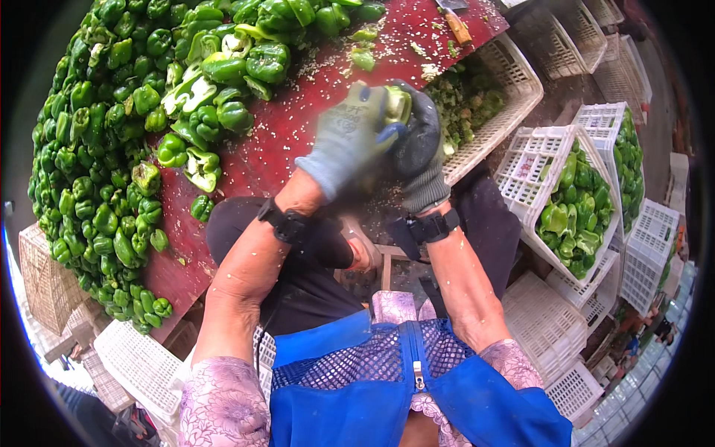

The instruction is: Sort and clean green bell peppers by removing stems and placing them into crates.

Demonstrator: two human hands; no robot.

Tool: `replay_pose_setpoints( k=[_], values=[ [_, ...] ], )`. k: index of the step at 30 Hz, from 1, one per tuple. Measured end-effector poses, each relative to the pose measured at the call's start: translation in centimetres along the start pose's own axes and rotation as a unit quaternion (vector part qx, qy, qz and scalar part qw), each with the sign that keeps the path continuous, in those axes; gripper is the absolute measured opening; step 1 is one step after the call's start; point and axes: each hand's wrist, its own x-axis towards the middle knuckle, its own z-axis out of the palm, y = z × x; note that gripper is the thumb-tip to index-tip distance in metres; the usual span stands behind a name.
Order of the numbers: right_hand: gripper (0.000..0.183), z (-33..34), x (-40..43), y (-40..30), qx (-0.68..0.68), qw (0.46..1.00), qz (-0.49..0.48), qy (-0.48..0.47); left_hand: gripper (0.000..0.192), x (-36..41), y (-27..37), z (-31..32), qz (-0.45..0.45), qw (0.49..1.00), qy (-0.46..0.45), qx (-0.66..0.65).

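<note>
A green bell pepper, apparently cut, is between my two gloved hands above the front edge of a red table. My left hand, in a pale grey glove with blue fingertips, presses against its left side. On the other side, my right hand curls around it in a dark grey glove. Motion blur and the gloves hide much of the pepper. To the left lie cut pepper halves and a large heap of whole green peppers. Pale seeds are scattered over the tabletop.
A wooden-handled knife lies at the table's far right. Below that edge stands a plastic crate holding pepper scraps. Further right, a tilted white crate contains green peppers. Stacked crates stand at lower right.
</note>
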Motion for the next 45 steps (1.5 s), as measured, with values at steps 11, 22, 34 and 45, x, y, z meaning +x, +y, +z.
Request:
replay_pose_setpoints(
  k=[11, 22, 34, 45],
  values=[
    [0.029, -1.6, -0.5, 2.4, -0.25, 0.96, -0.124, -0.017, 0.039, 1.1, -0.2, 3.4, -0.065, 0.914, 0.076, -0.394],
    [0.024, -4.7, -0.3, 5.6, -0.052, 0.985, -0.132, 0.099, 0.021, 1.8, -1.6, 6.9, -0.064, 0.971, -0.015, -0.23],
    [0.055, -17.2, 0.2, -3.0, 0.164, 0.959, 0.208, -0.105, 0.041, 5.8, 1.1, 5.4, -0.019, 0.964, -0.12, -0.239],
    [0.065, -7.6, -1.4, -8.4, 0.197, 0.951, 0.231, -0.062, 0.026, 3.0, 3.4, 2.7, 0.179, 0.969, 0.065, -0.157]
  ],
)
